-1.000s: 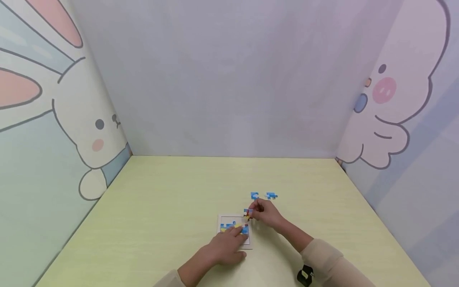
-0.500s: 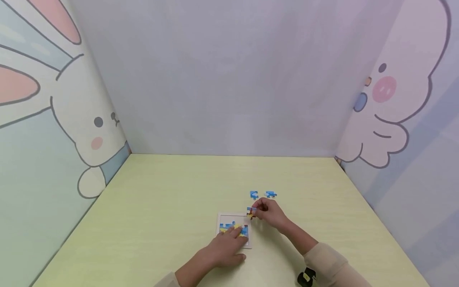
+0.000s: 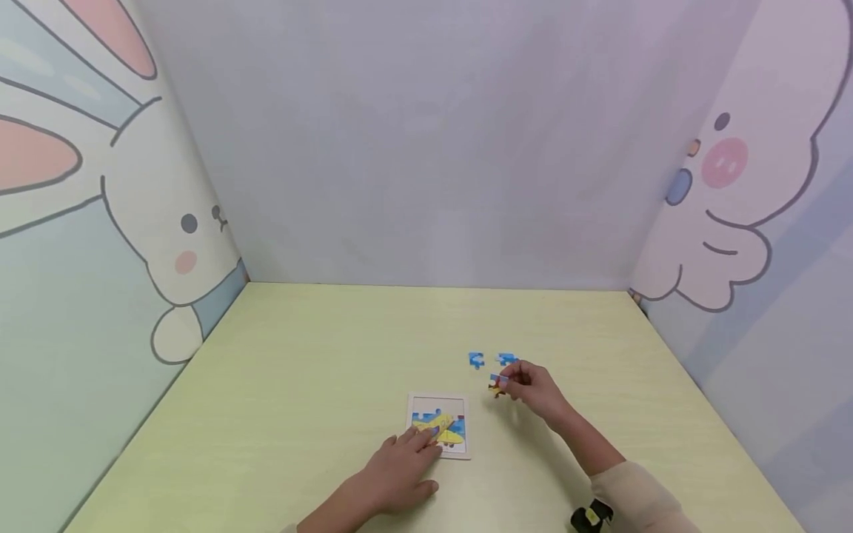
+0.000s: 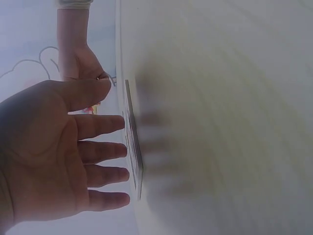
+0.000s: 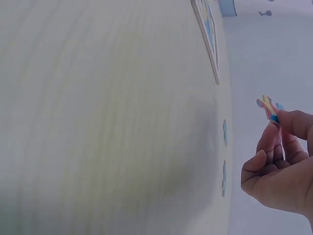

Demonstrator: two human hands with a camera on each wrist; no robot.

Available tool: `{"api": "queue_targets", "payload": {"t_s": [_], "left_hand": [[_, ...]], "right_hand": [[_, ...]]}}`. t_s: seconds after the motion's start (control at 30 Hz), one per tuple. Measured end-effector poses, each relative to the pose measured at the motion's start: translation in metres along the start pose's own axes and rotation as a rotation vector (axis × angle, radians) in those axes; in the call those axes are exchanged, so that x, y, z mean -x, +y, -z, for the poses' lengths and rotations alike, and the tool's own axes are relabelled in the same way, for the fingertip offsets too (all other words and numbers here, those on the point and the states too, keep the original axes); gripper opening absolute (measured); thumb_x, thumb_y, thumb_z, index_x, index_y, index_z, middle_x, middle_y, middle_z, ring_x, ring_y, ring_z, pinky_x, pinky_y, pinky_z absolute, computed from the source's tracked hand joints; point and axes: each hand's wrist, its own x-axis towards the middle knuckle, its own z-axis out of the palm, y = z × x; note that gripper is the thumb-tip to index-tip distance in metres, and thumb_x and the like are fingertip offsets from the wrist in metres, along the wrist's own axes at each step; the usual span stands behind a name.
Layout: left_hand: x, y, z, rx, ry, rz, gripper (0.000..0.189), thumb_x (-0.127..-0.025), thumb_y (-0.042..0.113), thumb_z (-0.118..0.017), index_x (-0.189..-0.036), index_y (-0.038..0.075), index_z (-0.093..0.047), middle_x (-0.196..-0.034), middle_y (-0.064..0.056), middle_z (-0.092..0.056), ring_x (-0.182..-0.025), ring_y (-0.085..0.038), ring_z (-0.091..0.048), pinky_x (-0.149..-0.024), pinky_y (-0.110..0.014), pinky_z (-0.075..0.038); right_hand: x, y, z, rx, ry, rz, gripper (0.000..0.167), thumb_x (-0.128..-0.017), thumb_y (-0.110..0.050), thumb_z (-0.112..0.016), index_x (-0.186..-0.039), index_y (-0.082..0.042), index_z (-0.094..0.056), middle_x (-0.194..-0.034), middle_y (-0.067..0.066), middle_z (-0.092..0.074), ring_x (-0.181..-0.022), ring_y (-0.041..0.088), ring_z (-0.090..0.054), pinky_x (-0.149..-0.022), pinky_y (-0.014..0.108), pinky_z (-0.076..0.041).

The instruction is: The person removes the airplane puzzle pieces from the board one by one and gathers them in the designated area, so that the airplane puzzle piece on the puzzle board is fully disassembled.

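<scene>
Right hand (image 3: 536,389) pinching puzzle piece (image 3: 497,383) above yellow-green table (image 3: 300,385), right of puzzle tray (image 3: 438,426), left hand (image 3: 400,463) flat, fingers straight on tray's near edge, two blue loose pieces (image 3: 476,360) just beyond.

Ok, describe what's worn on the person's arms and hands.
Both hands are bare, without gloves. The right arm wears a beige long sleeve with a small black device with a yellow mark strapped near it. The left hand shows nothing worn on it; its sleeve is barely visible.
</scene>
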Motion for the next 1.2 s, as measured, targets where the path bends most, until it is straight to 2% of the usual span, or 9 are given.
{"api": "queue_targets", "payload": {"t_s": [0.2, 0.43, 0.63, 0.87, 1.03, 1.2], "left_hand": [[0.003, -0.009, -0.003, 0.026, -0.034, 0.017, 0.052, -0.093, 0.041, -0.066, -0.138, 0.016, -0.059, -0.149, -0.007, -0.050, -0.133, -0.044, -0.046, -0.100, -0.060, -0.042], [0.000, -0.006, -0.002, 0.038, -0.037, 0.026, 0.055, -0.094, 0.041, -0.065, -0.142, 0.016, -0.056, -0.151, -0.008, -0.047, -0.136, -0.042, -0.043, -0.099, -0.057, -0.044], [-0.002, -0.005, 0.000, 0.035, -0.041, 0.044, 0.053, -0.093, 0.041, -0.065, -0.140, 0.016, -0.059, -0.149, -0.008, -0.049, -0.134, -0.042, -0.045, -0.098, -0.056, -0.046], [-0.002, -0.010, 0.003, 0.019, -0.023, 0.022, 0.051, -0.094, 0.039, -0.066, -0.138, 0.016, -0.060, -0.148, -0.008, -0.050, -0.132, -0.041, -0.047, -0.096, -0.055, -0.047], [-0.004, -0.009, 0.003, 0.041, -0.030, 0.027, 0.050, -0.093, 0.038, -0.067, -0.137, 0.015, -0.061, -0.146, -0.011, -0.050, -0.132, -0.042, -0.047, -0.098, -0.054, -0.047], [-0.005, -0.007, 0.002, 0.059, -0.029, 0.034, 0.050, -0.090, 0.038, -0.070, -0.133, 0.013, -0.063, -0.141, -0.014, -0.051, -0.131, -0.042, -0.048, -0.098, -0.053, -0.047]], "right_hand": [[-0.005, 0.008, 0.023, 0.019, 0.069, -0.029, 0.019, -0.096, -0.007, -0.065, -0.108, 0.007, -0.061, -0.087, 0.003, -0.066, -0.076, 0.018, -0.057, -0.064, 0.030, -0.047], [-0.012, 0.019, 0.051, 0.050, 0.144, -0.071, 0.022, -0.097, -0.009, -0.064, -0.110, 0.008, -0.060, -0.085, 0.000, -0.063, -0.075, 0.016, -0.055, -0.063, 0.029, -0.043], [-0.020, 0.028, 0.065, 0.075, 0.134, -0.123, 0.025, -0.098, -0.009, -0.062, -0.114, 0.010, -0.060, -0.086, 0.000, -0.064, -0.076, 0.017, -0.055, -0.063, 0.030, -0.044], [-0.042, 0.040, 0.080, 0.059, 0.153, -0.191, 0.026, -0.099, -0.009, -0.061, -0.117, 0.010, -0.059, -0.083, -0.002, -0.066, -0.072, 0.012, -0.054, -0.058, 0.027, -0.044], [-0.055, 0.043, 0.087, 0.079, 0.137, -0.196, 0.027, -0.098, -0.007, -0.060, -0.117, 0.011, -0.060, -0.082, -0.001, -0.066, -0.069, 0.012, -0.053, -0.057, 0.026, -0.043], [-0.060, 0.047, 0.091, 0.111, 0.140, -0.202, 0.025, -0.096, -0.005, -0.061, -0.114, 0.012, -0.061, -0.081, -0.001, -0.068, -0.068, 0.012, -0.056, -0.058, 0.027, -0.044]]}}
